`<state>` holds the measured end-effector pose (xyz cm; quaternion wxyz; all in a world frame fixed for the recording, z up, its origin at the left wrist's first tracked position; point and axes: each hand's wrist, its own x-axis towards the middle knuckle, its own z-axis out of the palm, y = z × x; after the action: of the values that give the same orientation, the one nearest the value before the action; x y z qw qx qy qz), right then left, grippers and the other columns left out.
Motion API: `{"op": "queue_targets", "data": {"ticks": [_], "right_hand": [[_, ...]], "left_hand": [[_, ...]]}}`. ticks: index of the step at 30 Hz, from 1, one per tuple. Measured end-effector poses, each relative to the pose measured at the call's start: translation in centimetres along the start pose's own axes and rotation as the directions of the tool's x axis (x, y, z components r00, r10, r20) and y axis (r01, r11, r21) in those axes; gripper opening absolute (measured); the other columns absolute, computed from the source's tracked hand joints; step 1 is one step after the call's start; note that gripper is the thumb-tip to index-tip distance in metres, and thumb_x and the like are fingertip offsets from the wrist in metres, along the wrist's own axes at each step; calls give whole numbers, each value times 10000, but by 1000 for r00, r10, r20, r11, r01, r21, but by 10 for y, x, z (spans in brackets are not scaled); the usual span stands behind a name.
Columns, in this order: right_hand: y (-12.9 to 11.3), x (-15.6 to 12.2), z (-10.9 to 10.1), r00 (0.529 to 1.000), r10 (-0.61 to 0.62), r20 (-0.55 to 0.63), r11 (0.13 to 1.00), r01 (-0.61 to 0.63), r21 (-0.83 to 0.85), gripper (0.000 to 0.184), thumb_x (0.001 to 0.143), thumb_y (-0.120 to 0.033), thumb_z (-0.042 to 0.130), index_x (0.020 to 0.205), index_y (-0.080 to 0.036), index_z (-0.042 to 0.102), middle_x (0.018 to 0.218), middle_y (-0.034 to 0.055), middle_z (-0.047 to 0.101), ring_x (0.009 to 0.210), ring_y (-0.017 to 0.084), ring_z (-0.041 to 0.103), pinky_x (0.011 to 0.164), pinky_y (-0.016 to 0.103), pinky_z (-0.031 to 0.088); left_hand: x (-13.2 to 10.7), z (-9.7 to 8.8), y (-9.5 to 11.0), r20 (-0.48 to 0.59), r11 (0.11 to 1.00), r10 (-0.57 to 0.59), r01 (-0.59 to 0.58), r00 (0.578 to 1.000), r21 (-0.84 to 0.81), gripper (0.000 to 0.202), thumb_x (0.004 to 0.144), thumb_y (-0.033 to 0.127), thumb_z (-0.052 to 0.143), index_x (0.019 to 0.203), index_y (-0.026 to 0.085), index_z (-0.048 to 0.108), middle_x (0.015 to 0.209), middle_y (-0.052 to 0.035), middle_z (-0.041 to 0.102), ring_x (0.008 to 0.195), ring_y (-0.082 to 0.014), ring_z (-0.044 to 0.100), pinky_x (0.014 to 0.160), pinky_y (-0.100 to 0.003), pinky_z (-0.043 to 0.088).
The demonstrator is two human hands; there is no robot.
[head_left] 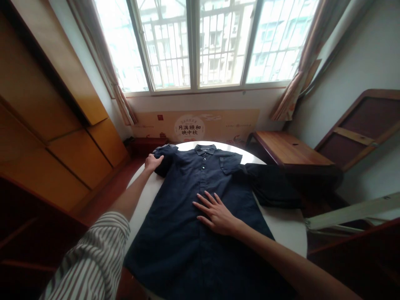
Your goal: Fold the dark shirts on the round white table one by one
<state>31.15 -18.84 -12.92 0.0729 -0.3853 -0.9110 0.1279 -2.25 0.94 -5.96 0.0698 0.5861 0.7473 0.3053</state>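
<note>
A dark navy short-sleeved shirt (187, 233) lies flat, front side up and buttoned, on a round white table (287, 229), with its collar towards the window. My left hand (152, 161) reaches out to the shirt's left sleeve and its fingers close on the sleeve edge. My right hand (215, 212) rests palm down on the middle of the shirt, fingers spread flat. My left arm wears a striped sleeve.
A pile of dark cloth (275, 185) lies on the table's right side beside the shirt. A wooden side table (290, 152) stands at the back right, wooden cabinets (62, 141) along the left wall, and a printed cardboard sheet (193, 125) under the window.
</note>
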Motion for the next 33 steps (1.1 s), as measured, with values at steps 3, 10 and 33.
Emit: {"op": "queue_targets", "data": {"ticks": [3, 10, 33], "right_hand": [[1, 1, -1, 1000, -2, -11, 1000, 2, 6, 592, 994, -575, 352, 1533, -334, 324, 1630, 38, 181, 1502, 334, 82, 1173, 613, 88], [-4, -1, -3, 1000, 1, -23, 1000, -1, 12, 594, 994, -576, 345, 1527, -314, 348, 1627, 52, 191, 1500, 341, 88, 1173, 613, 88], [0, -232, 15, 692, 629, -354, 761, -641, 98, 481, 908, -552, 349, 1111, -309, 711, 1269, 190, 623, 846, 390, 678, 660, 584, 537]], "left_hand": [[3, 1, 2, -11, 1000, -23, 23, 1000, -1, 323, 807, 303, 720, 906, 36, 567, 971, -223, 666, 979, -294, 637, 818, -366, 456], [2, 7, 61, -105, 946, 319, -323, 942, -20, 399, 851, 67, 555, 1249, 58, 535, 1242, -154, 615, 1141, -202, 572, 999, -291, 413], [-240, -65, -79, 308, 990, 84, -114, 948, 79, 475, 911, 568, 476, 1165, 181, 584, 946, -60, 675, 735, -203, 647, 674, -302, 504]]}}
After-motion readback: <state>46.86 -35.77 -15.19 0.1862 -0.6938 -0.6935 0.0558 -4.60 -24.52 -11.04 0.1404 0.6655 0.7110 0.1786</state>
